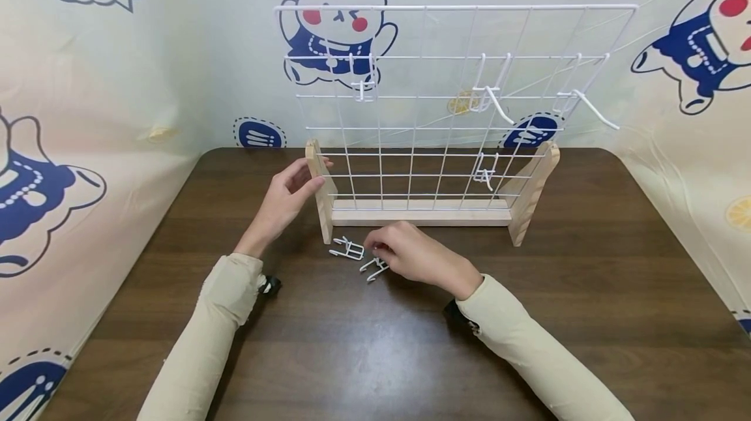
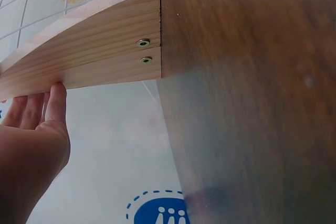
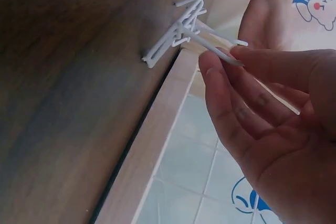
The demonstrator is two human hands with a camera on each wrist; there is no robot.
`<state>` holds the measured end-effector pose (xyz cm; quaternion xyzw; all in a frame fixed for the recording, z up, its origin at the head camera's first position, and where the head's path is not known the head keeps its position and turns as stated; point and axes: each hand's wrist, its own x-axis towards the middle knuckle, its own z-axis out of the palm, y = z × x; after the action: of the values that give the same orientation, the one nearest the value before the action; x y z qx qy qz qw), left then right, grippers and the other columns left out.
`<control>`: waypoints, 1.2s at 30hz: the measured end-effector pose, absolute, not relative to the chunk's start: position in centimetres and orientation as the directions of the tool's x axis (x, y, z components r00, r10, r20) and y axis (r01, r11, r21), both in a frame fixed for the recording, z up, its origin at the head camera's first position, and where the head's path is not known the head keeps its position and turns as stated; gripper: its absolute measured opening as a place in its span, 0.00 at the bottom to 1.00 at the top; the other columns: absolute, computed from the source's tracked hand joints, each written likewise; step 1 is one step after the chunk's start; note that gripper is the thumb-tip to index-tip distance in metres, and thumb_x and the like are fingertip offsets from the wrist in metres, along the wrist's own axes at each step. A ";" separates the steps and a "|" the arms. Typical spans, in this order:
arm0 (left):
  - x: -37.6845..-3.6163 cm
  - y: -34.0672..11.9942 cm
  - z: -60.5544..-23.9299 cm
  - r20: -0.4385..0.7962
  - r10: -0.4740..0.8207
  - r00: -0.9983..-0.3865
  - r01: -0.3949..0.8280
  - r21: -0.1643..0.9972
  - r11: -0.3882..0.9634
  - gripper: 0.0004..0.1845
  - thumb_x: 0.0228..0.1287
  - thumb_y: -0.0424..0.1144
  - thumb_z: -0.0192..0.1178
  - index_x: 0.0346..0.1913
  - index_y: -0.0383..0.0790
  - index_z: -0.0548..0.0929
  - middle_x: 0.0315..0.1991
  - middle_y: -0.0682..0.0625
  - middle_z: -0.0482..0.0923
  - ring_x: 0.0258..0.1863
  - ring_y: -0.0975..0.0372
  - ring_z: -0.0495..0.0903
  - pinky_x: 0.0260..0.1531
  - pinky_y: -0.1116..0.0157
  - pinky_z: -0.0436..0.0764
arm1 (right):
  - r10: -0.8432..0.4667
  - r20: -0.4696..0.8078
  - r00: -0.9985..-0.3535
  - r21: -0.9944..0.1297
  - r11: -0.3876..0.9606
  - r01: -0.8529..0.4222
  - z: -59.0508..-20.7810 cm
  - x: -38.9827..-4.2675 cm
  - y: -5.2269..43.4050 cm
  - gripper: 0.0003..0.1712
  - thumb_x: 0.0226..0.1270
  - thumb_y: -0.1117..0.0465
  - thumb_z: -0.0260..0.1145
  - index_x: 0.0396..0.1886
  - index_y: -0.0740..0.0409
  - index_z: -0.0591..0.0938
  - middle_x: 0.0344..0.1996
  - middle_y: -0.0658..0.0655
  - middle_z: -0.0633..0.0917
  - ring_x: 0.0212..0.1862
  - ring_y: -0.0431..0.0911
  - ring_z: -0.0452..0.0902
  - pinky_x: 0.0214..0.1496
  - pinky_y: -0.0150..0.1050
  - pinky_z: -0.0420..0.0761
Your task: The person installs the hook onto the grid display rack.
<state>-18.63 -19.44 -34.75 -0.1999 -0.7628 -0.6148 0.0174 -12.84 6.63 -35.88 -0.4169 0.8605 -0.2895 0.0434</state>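
A white wire grid rack stands upright on a wooden base. My left hand (image 1: 280,198) grips the left wooden side panel (image 1: 321,203), thumb on the front edge and fingers behind it; the left wrist view shows fingertips against that panel (image 2: 94,45). My right hand (image 1: 418,255) is low in front of the base, its thumb and fingers pinching the prong of a white wire hook (image 3: 207,45). In the head view this hook (image 1: 373,268) is at table level, partly hidden by the fingers. Just left of it lies another white wire hook (image 1: 350,249).
Several white hooks hang on the grid: one at upper left (image 1: 362,85), others at right, including a lower one (image 1: 484,174). Two right-hand prongs (image 1: 595,108) stick out forward. The wooden crossbar (image 1: 419,215) joins both side panels on the brown table (image 1: 375,356). Printed cloth surrounds the table.
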 end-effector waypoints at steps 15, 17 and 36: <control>-18.7 -19.6 -34.9 0.281 0.278 -0.919 0.334 0.928 0.165 0.21 0.74 0.37 0.57 0.65 0.35 0.74 0.63 0.36 0.74 0.64 0.51 0.73 0.61 0.66 0.75 | -0.803 -0.060 -0.593 -0.806 0.389 -0.445 -37.5 -14.4 7.7 0.07 0.67 0.70 0.67 0.41 0.62 0.89 0.29 0.53 0.89 0.29 0.43 0.84 0.31 0.32 0.82; -18.7 -19.7 -34.9 0.277 0.276 -0.920 0.331 0.928 0.173 0.22 0.74 0.37 0.57 0.66 0.33 0.73 0.64 0.36 0.74 0.65 0.51 0.73 0.61 0.65 0.75 | -0.796 -0.050 -0.603 -0.809 0.386 -0.443 -37.4 -14.5 7.7 0.07 0.67 0.69 0.67 0.40 0.62 0.90 0.27 0.52 0.89 0.29 0.45 0.85 0.31 0.34 0.83; -20.5 -20.4 -37.4 0.301 0.279 -0.912 0.358 0.916 0.181 0.23 0.74 0.41 0.58 0.67 0.39 0.73 0.63 0.45 0.76 0.66 0.56 0.72 0.63 0.65 0.73 | -0.666 0.041 -0.745 -0.869 0.345 -0.356 -35.3 -14.6 8.9 0.08 0.68 0.66 0.67 0.42 0.61 0.90 0.30 0.58 0.89 0.32 0.57 0.86 0.34 0.45 0.86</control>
<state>-20.51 -20.36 -37.42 -0.2071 -0.7678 -0.6054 0.0326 -14.55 8.86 -35.34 -0.3181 0.8036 -0.4760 0.1629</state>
